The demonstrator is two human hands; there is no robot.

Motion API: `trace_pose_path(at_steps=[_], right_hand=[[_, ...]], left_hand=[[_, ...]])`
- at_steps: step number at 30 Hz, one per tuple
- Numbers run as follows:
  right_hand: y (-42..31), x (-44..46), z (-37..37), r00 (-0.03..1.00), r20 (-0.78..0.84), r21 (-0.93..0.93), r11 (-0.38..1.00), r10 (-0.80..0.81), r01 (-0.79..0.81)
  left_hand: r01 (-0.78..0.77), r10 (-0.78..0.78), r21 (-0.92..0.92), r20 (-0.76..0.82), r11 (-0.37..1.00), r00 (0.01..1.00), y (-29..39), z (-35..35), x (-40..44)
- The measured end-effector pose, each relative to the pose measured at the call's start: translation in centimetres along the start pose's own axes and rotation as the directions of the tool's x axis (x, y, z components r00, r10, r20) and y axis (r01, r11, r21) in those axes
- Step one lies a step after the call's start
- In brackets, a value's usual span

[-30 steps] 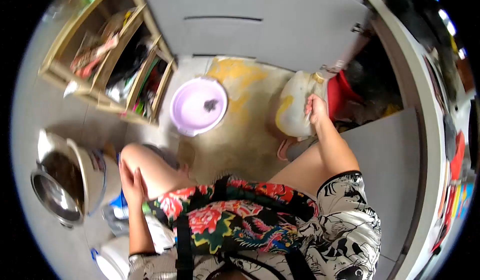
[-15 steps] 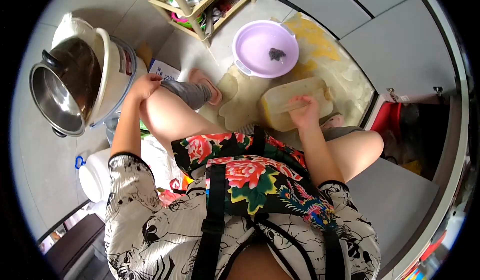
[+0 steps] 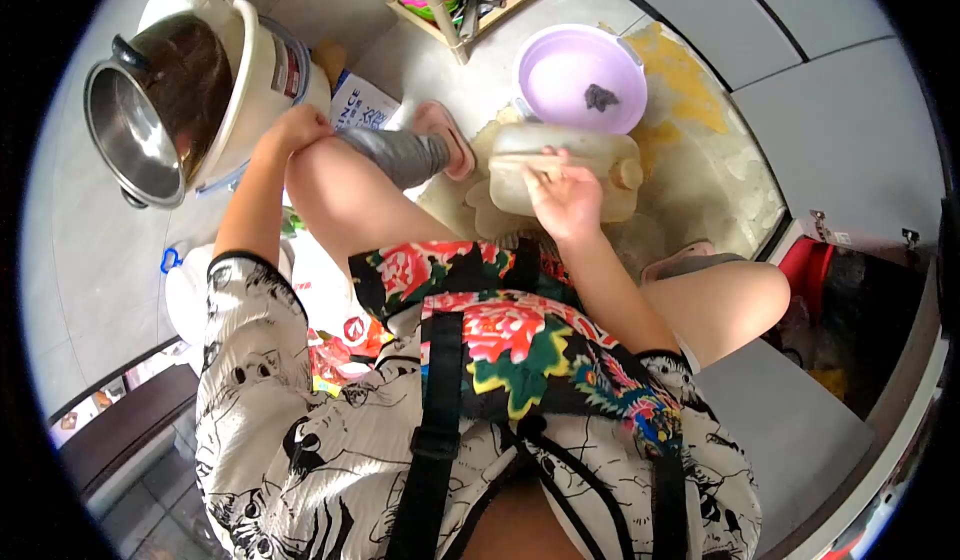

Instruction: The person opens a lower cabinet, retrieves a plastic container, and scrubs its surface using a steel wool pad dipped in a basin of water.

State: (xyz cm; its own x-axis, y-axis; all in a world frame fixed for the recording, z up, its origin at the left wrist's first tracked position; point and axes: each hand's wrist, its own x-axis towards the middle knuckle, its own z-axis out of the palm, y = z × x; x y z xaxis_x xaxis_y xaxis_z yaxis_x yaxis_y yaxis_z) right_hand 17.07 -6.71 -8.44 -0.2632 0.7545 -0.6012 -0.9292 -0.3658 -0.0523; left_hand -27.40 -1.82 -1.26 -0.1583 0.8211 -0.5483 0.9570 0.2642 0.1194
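Observation:
My right hand [image 3: 568,198] is closed on the handle of a cloudy plastic jug [image 3: 514,186], which lies on its side between my feet, its cap end to the right. Just beyond the jug, and partly behind it, stands a round lilac basin [image 3: 556,72]. A crumpled dark grey cloth or scrubber [image 3: 600,98] lies in it. My left hand [image 3: 302,128] rests on my left knee with nothing visible in it, fingers bent loosely over the knee.
Yellowish liquid [image 3: 690,110] stains the wet floor. On the left, a steel pot [image 3: 135,130] leans against a white bucket [image 3: 240,90]. A beige shelf rack [image 3: 455,35] stands at the back. An open cabinet [image 3: 860,300] is on the right, white plastic bags [image 3: 315,260] beside my left leg.
My right hand has brought the jug leftward and turned it, bringing its cap end into plainer view. My left hand stays on the knee. The whole view has shifted slightly.

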Motion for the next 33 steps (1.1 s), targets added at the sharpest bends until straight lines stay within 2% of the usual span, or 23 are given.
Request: trace_pose_path(at_steps=[2,3,5,6,7,9,10,12,14,15,17,19,20,21,23,24,25,26,27,29,31,32,33], right_hand=[[0.5,-0.8,0.5,0.985,0.115,-0.035,0.991,0.129,-0.126],[0.1,-0.8,0.6,0.983,0.125,-0.041,0.991,0.135,-0.131],[-2.2,-1.0,0.1,0.986,-0.038,-0.218,0.962,0.163,-0.168],[-3.8,-1.7,-0.6,0.972,0.047,-0.367,0.908,0.232,-0.199],[-5.2,-2.7,-0.9,0.971,0.052,-0.366,0.909,0.232,-0.198],[-7.5,-5.5,-0.8,0.974,0.052,-0.657,0.742,0.221,-0.133],[-8.1,-6.5,-0.3,0.975,0.059,-0.654,0.746,0.216,-0.125],[-9.7,-8.5,0.8,0.99,0.109,-0.797,0.588,-0.089,0.14],[-12.6,-9.9,1.3,0.935,0.215,-0.697,0.625,-0.283,0.35],[-14.4,-10.7,1.3,0.882,0.272,-0.712,0.537,-0.384,0.453],[-18.5,-12.5,0.8,0.726,0.359,-0.752,0.278,-0.587,0.597],[-22.4,-14.3,-0.3,0.53,0.431,-0.788,-0.019,-0.73,0.615],[-24.2,-15.1,-0.9,0.426,0.473,-0.786,-0.151,-0.772,0.599],[-26.5,-15.6,-2.1,0.376,0.531,-0.808,-0.32,-0.76,0.495],[-30.1,-15.6,-5.8,0.466,0.439,-0.899,-0.373,-0.769,0.23],[-29.7,-16.5,-6.1,0.525,0.323,-0.941,-0.209,-0.788,0.267],[-29.5,-17.3,-6.3,0.587,0.211,-0.956,-0.039,-0.782,0.292],[-29.4,-18.1,-6.3,0.616,0.125,-0.943,0.1,-0.778,0.318],[-29.8,-18.7,-6.4,0.634,0.102,-0.952,0.109,-0.767,0.285],[-30.5,-19.1,-7.6,0.693,0.117,-0.974,0.054,-0.711,0.22],[-31.0,-18.3,-10.2,0.661,0.235,-0.972,-0.178,-0.713,0.154],[-32.0,-17.3,-11.8,0.669,0.184,-0.957,-0.285,-0.721,-0.044],[-32.4,-16.2,-13.0,0.695,0.212,-0.951,-0.31,-0.687,-0.015]], left_hand=[[-0.012,0.02,0.187,-0.04,0.982,0.999,2.5,-0.3,-1.3],[-0.004,0.014,0.184,-0.051,0.983,0.999,2.8,-0.2,-1.4],[0.057,-0.029,0.138,-0.203,0.989,0.979,2.6,0.5,-1.1],[0.055,-0.03,0.106,-0.222,0.993,0.975,2.1,0.5,-1.0],[0.056,-0.03,0.109,-0.226,0.992,0.974,1.8,0.6,-1.0],[0.006,-0.047,-0.12,-0.34,0.993,0.939,1.5,0.8,-0.8],[-0.062,-0.004,-0.146,-0.411,0.987,0.911,1.2,0.8,-0.9],[-0.053,-0.041,-0.182,-0.475,0.982,0.879,2.9,-0.1,-2.8],[-0.05,-0.063,-0.171,-0.595,0.984,0.802,6.1,-1.2,-6.1],[-0.077,-0.038,-0.145,-0.659,0.986,0.751,5.9,-0.9,-6.2],[-0.134,-0.039,-0.211,-0.659,0.968,0.751,7.7,-0.9,-9.2],[-0.274,0.083,-0.147,-0.729,0.951,0.68,7.6,2.1,-10.5],[-0.222,0.041,-0.155,-0.727,0.963,0.686,8.1,3.3,-11.1],[-0.292,0.033,-0.207,-0.763,0.934,0.646,9.5,4.0,-12.2],[-0.23,0.071,-0.111,-0.748,0.967,0.66,10.2,5.2,-11.3],[-0.159,0.076,-0.05,-0.719,0.986,0.691,10.8,5.5,-10.7],[-0.18,0.083,-0.06,-0.72,0.982,0.689,11.0,5.4,-10.1],[-0.214,0.175,0.032,-0.696,0.976,0.697,11.3,5.0,-9.5],[-0.245,0.267,0.128,-0.658,0.961,0.704,11.8,4.7,-9.5],[-0.268,0.264,0.101,-0.676,0.958,0.688,13.3,5.1,-9.9],[-0.401,0.373,0.139,-0.712,0.906,0.595,13.6,6.2,-10.0],[-0.435,0.391,0.16,-0.761,0.886,0.518,13.7,7.0,-9.9],[-0.436,0.387,0.152,-0.76,0.887,0.522,14.0,7.2,-10.2]])
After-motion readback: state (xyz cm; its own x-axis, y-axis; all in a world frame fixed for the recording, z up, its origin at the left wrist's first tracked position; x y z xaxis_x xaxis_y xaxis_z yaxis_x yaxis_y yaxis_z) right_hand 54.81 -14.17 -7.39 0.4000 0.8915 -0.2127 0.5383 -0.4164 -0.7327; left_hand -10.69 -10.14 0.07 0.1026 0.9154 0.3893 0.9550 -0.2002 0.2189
